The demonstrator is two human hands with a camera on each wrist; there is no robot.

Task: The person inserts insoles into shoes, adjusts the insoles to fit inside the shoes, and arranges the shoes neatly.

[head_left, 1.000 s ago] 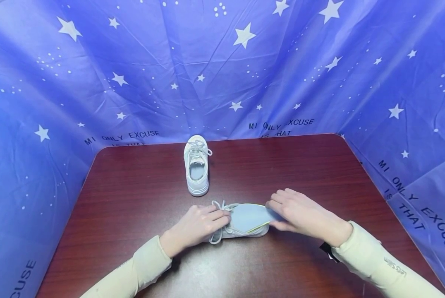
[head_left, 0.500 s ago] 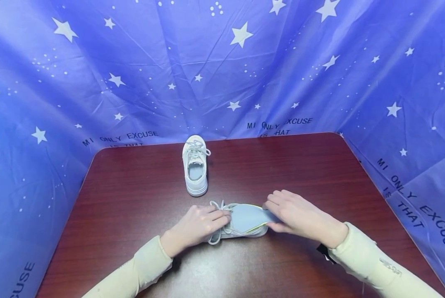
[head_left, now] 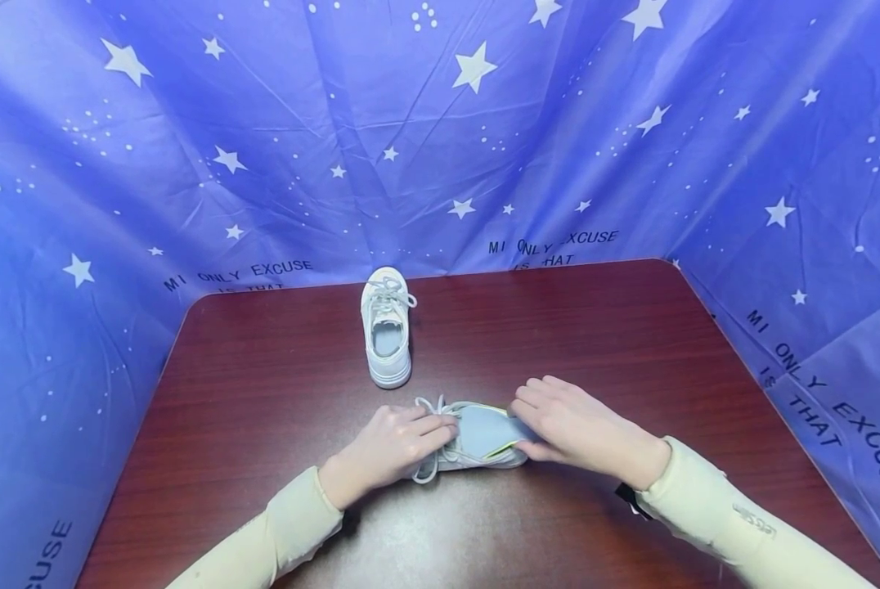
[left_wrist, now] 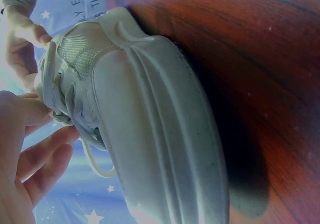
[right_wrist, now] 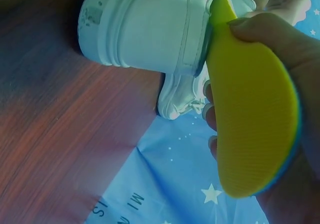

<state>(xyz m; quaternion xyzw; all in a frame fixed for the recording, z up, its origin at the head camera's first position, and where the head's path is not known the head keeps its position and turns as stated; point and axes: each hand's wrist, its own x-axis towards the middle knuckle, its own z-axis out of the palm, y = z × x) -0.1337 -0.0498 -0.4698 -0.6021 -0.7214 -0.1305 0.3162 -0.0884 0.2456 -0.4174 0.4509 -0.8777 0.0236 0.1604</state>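
Observation:
A white lace-up sneaker (left_wrist: 150, 119) lies sideways at the table's near middle, its toe to the left and heel to the right. My left hand (head_left: 388, 442) holds it at the laces and tongue, thumb and fingers (left_wrist: 47, 159) around the knot. In my right hand (head_left: 580, 425) is an insole (head_left: 482, 429), grey-blue above and ribbed yellow below (right_wrist: 255, 109). The thumb lies on the yellow underside and the fingers curl behind it. The insole's front end goes into the shoe opening; its heel end sticks out above the sneaker's heel (right_wrist: 145, 29).
A second white sneaker (head_left: 388, 327) stands farther back, toe away, with a grey-blue insole inside and its laces tied. The dark red wooden table (head_left: 263, 352) ends at a blue star-printed curtain (head_left: 410, 123) on the back and sides.
My right hand has moved a little to the left with the insole, and less of the insole shows outside the shoe. My left hand stays on the laces.

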